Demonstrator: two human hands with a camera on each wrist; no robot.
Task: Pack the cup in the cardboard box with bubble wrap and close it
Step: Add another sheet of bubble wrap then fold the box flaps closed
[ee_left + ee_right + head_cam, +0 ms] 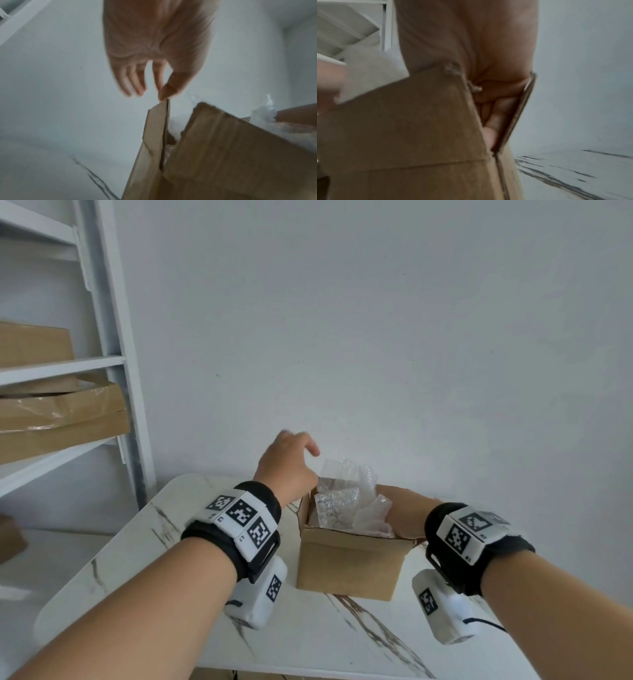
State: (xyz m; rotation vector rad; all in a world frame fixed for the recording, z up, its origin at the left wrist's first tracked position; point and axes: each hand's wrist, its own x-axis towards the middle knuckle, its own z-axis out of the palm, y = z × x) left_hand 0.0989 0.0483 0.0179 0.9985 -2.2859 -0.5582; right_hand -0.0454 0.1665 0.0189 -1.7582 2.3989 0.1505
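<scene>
Brown flat cartons (58,419) are stacked on the white shelving (113,361) at the far left. Beside it, a white marble-patterned table (144,542) is seen, and the open cardboard box (349,563) stands on it near the wall. The left hand (287,463) is held above the box's left corner with its fingers (135,79) loosely spread and nothing gripped; in the left wrist view the thumb tip is seen just at the top edge of an upright flap (156,128), though contact cannot be confirmed through the blur. Crumpled bubble wrap (346,501) fills the box and rises above its rim. The cup is hidden; it cannot be told whether it lies beneath the wrap. On the right, the right hand (407,515) is pushed inside the box, and its fingers (494,121) are curled round the inner face of the right-hand flap (520,112).
</scene>
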